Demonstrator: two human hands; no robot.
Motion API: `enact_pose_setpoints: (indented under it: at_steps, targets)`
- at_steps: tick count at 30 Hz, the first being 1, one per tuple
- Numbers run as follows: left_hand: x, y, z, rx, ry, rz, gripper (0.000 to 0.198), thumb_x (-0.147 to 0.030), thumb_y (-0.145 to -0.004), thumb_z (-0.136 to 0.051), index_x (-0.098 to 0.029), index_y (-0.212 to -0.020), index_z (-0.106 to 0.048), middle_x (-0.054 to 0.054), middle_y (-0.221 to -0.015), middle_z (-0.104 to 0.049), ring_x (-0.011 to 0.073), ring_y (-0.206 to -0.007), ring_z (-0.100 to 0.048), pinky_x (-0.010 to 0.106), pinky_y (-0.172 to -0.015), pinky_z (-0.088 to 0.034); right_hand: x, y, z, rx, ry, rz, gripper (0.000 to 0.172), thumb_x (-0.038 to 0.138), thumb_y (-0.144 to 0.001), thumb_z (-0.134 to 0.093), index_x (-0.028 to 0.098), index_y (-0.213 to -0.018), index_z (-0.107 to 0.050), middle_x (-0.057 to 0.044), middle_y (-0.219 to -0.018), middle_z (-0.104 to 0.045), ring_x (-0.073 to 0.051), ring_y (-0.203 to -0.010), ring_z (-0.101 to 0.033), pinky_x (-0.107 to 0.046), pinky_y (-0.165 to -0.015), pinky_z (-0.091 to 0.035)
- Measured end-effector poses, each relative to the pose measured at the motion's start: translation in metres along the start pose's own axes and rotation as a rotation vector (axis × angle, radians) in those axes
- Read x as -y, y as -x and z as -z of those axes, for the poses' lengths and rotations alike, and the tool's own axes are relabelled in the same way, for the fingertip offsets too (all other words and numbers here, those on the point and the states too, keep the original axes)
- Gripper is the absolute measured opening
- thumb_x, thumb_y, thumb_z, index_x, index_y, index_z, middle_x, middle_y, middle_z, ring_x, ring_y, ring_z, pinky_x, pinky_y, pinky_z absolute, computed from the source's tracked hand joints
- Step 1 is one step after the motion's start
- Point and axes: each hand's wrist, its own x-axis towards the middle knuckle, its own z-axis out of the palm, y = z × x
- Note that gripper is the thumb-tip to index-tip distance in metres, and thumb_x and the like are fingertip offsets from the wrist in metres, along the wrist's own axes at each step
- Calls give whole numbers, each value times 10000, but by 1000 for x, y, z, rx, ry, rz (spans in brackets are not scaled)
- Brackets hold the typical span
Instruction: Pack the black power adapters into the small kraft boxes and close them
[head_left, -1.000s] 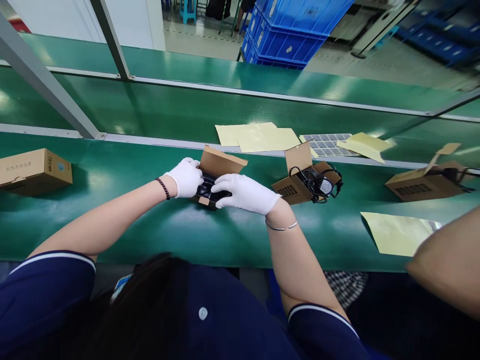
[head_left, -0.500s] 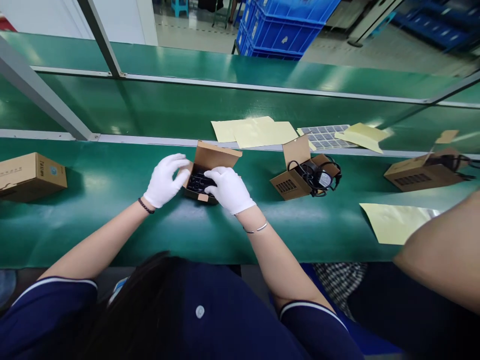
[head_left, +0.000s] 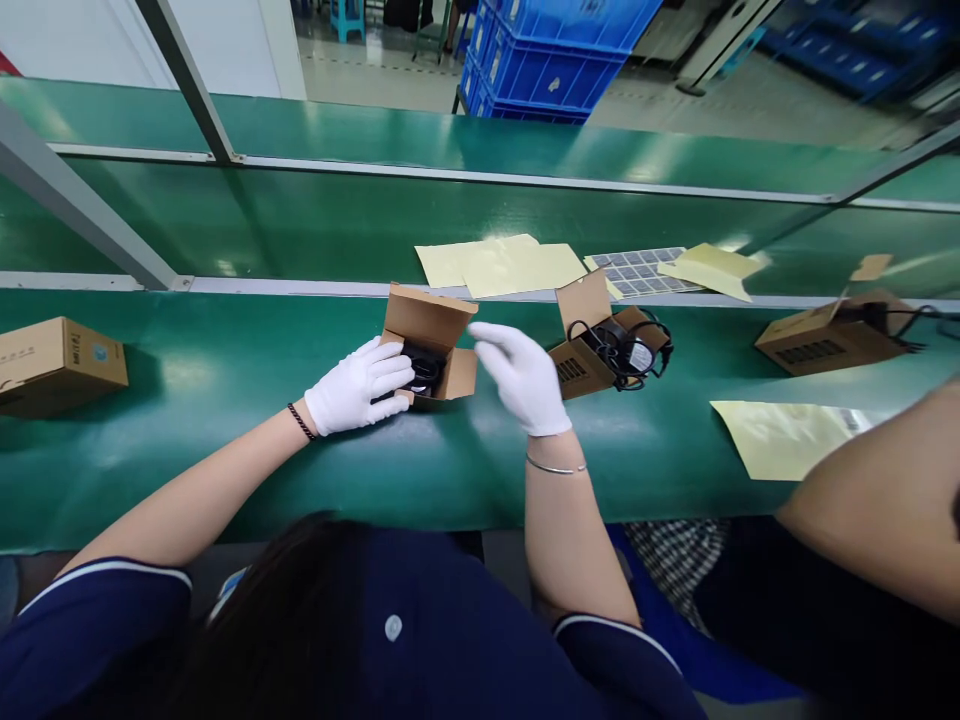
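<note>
On the green desk (head_left: 322, 495), you seem mid-packing: left hand (head_left: 361, 388) spread across the box (head_left: 429, 318), right hand (head_left: 523, 380) empty, fingers extended; next calls for keeping the cord (head_left: 425, 371) inside.

Factory packing line, long green work surface (head_left: 300, 480), cardboard boxes (head_left: 64, 365), stacked blue crates (head_left: 555, 70)
</note>
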Motion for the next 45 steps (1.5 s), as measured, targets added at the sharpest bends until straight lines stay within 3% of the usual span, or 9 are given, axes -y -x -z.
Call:
enact_pose_setpoints:
  at_steps: [2, 6, 12, 19, 23, 26, 30, 34, 45]
  targets:
    - [-1, 0, -1, 4, 20, -5, 224, -323, -1029, -558, -197, -1172, -676, 101, -1126, -741, 295, -1246, -592, 566, -1156, -464, -24, 9, 0, -88, -168, -123, 533, 504, -987, -585, 259, -1460, -588, -112, -1390, -699, -236, -1037, -720, -456, -953, -599]
    - [0, 4, -11, -67, 52, -23, 296, -347, -1011, -608, -181, -1250, -669, 139, -1213, -727, 317, -1305, -586, 647, -1197, -419, -38, 9, -39, 27, -400, -153, 815, 601, -897, -693, 280, -1592, -413, -119, -1479, -641, -214, -962, -721, -432, -892, -631]
    - [3, 17, -20, -142, 296, 78, 166, -289, -931, -747, -248, -1082, -804, 127, -1468, -571, 301, -1339, -589, 565, -1145, -530, -33, 4, -63, -108, -387, 10, 335, 574, -910, -687, 263, -1013, -757, -91, -1315, -724, -276, -1250, -670, -481, -1105, -542]
    - [-6, 18, -15, -110, 376, 74, 68, -279, -831, -843, -286, -898, -835, 94, -1391, -624, 327, -1384, -517, 588, -1142, -507, -41, 23, -43, -18, -25, 309, 537, 648, -936, -644, 291, -1335, -685, -100, -1511, -616, -339, -1499, -470, -604, -1247, -383]
    - [-10, 28, -27, -428, 473, 301, 176, -376, -868, -811, -219, -828, -743, 94, -1179, -690, 279, -1183, -671, 520, -1022, -590, -39, 27, -58, -132, 29, 470, 387, 460, -965, -697, 313, -1323, -681, -85, -1394, -691, -313, -1467, -514, -593, -1208, -453]
    - [-9, 37, -35, -653, 486, 445, 246, -385, -919, -768, -237, -1105, -706, 98, -1226, -675, 246, -1138, -715, 479, -989, -621, -39, 28, -64, -180, 35, 560, 331, 367, -988, -679, 328, -1316, -686, -67, -1344, -711, -281, -1453, -528, -555, -1189, -492]
    - [2, 44, -30, -458, 236, 284, 404, -331, -961, -729, -294, -1354, -642, 130, -1538, -555, 288, -1419, -570, 523, -1117, -563, -43, 30, -61, -110, 110, 527, 296, 435, -1022, -613, 355, -1296, -695, -53, -1333, -716, -254, -1407, -574, -545, -1197, -487]
    - [10, 44, -19, -350, 125, 92, 619, -328, -921, -785, -328, -1487, -535, 113, -1476, -638, 302, -1463, -530, 574, -1160, -523, -46, 31, -57, -17, 169, 517, 587, 682, -849, -740, 333, -1316, -676, -81, -1380, -689, -335, -1414, -564, -636, -1197, -453]
    - [15, 39, -16, -359, 70, 43, 577, -267, -928, -775, -339, -1453, -546, 97, -1401, -695, 274, -1358, -633, 541, -1102, -573, -33, 36, -58, -84, 242, 552, 419, 412, -941, -727, 280, -1325, -626, -111, -1361, -692, -333, -1393, -575, -602, -1122, -536]
